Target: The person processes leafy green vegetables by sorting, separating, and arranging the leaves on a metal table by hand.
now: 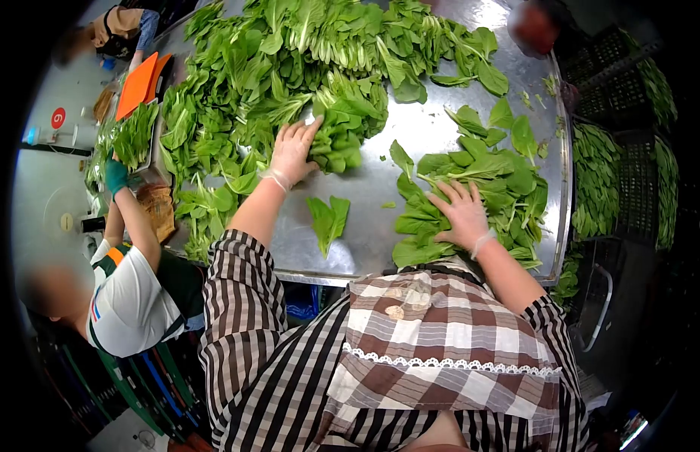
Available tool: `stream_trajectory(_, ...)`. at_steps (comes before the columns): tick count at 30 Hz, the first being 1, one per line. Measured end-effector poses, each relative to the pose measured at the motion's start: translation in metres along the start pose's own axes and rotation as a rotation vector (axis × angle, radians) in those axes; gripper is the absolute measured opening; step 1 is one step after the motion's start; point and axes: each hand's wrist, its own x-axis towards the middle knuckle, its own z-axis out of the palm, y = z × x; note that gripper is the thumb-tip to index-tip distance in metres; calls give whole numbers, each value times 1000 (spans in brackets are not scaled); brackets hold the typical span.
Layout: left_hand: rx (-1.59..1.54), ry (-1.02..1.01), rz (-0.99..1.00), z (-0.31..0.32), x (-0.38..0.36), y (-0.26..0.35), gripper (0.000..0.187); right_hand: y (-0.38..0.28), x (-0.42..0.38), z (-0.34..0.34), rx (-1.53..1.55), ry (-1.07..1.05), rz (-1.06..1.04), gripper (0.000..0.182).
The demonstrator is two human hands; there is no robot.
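My left hand, in a thin clear glove, rests against the near left side of a bunch of leafy greens. Its fingers are stretched out and touch the leaves without closing round them. On the right, my gloved right hand lies with spread fingers on a loose pile of the same greens. Between the hands, nearer my body, a small leafy plant lies alone on the metal table. A large heap of greens covers the far and left parts of the tabletop.
At the left, a person with a green glove works beside an orange board. Another person stands at the far left. Dark crates with greens stand beyond the table's right edge. Leaf scraps lie near that edge.
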Motion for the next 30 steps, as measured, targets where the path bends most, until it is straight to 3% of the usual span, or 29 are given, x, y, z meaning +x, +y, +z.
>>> stream_trajectory(2,73,11,127,6,-6,-6,104,16,-11,2,21,18,-5,93)
stream_trajectory(3,123,54,210,6,-6,-7,88,24,-16,3,13,12,-12,92)
stream_trajectory(7,310,108,312,-13,18,-3,75,37,-25,3,63,43,-22,87)
stream_trajectory(12,580,-285,447,-61,85,32,105,42,-23,11,106,63,-20,83)
stream_trajectory(13,651,-135,539,-23,105,17,113,42,-23,10,116,66,-18,82)
stream_trajectory(14,690,-114,602,-20,116,22,117,42,-23,11,129,69,-16,81)
stream_trajectory(16,564,-371,621,-44,130,46,116,43,-22,12,142,82,-14,81)
stream_trajectory(19,469,-411,629,-43,136,42,102,41,-22,12,158,83,-6,80)
stream_trajectory(23,354,-251,576,-20,119,24,87,41,-24,10,166,103,-15,79)
stream_trajectory(26,326,-314,380,-21,99,43,82,42,-25,9,161,109,-16,79)
stream_trajectory(30,281,-157,241,-3,66,73,85,57,-35,8,138,119,10,78)
